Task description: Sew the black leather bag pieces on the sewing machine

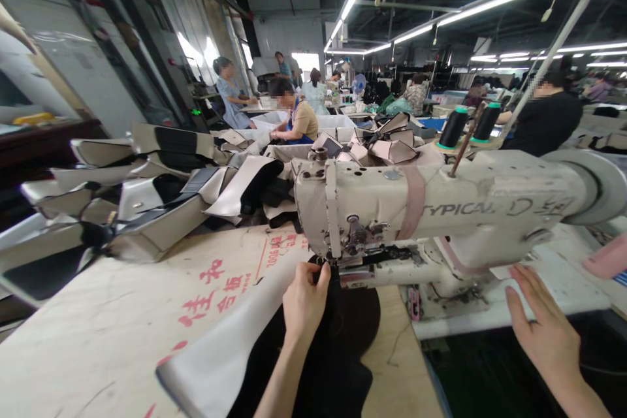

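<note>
A cream sewing machine [470, 199] stretches across the right half of the view, its needle area low at its left end. Under that end lies a piece with a pale panel [215, 359] and a black fabric part [328, 366]. My left hand [304, 297] pinches the black fabric's edge right beside the needle area. My right hand [546, 323] is at the machine's right base, fingers stretched out and apart, the fingertips at a small white edge; nothing is gripped in it.
Beige and black sewn pieces [161, 209] are heaped behind the wooden board [108, 333]. Black thread spools [453, 127] stand above the machine. A pink object [607, 258] is at the right edge. Several people work farther back.
</note>
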Motion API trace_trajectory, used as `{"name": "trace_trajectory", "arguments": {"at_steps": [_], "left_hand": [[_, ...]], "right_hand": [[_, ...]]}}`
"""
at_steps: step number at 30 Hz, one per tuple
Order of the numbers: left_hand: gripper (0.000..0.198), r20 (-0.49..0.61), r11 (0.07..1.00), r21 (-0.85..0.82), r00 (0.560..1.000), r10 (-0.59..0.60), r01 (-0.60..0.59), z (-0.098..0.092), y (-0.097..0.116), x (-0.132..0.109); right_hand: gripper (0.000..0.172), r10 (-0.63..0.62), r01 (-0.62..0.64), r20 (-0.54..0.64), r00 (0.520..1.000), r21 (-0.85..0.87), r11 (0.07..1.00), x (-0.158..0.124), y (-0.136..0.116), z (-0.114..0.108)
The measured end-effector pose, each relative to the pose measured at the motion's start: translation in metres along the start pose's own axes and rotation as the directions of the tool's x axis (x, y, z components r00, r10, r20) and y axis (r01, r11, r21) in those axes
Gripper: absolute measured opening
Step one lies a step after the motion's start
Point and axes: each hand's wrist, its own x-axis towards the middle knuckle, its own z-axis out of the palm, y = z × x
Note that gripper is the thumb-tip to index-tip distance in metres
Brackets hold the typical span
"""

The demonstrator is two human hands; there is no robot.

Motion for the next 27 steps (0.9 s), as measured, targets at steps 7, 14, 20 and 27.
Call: {"name": "trace_trajectory", "arguments": {"at_steps": [7,14,20,27], "left_hand": [[0.025,0.011,0.999,-0.018,1.0,-0.027,0.027,0.003,-0.003,0.005],[0.024,0.022,1.0,-0.019,1.0,-0.008,0.008,0.005,-0.004,0.009],[0.021,0.03,1.0,-0.022,1.0,-0.007,0.008,0.006,-0.006,0.012],[0.015,0.077,1.0,-0.023,0.997,0.007,-0.006,0.004,-0.005,0.027]], "right_hand": [[0.021,0.182,-0.181,0.03,0.983,0.362,0.915,0.023,-0.1,-0.016],[0.041,0.004,-0.821,0.846,0.533,0.516,0.244,0.01,-0.246,0.067],[0.041,0.145,-0.827,0.816,0.56,0.541,0.151,0.013,-0.282,0.097],[0.039,0.286,-0.892,0.857,0.429,0.451,-0.012,0.011,-0.295,0.11]]}}
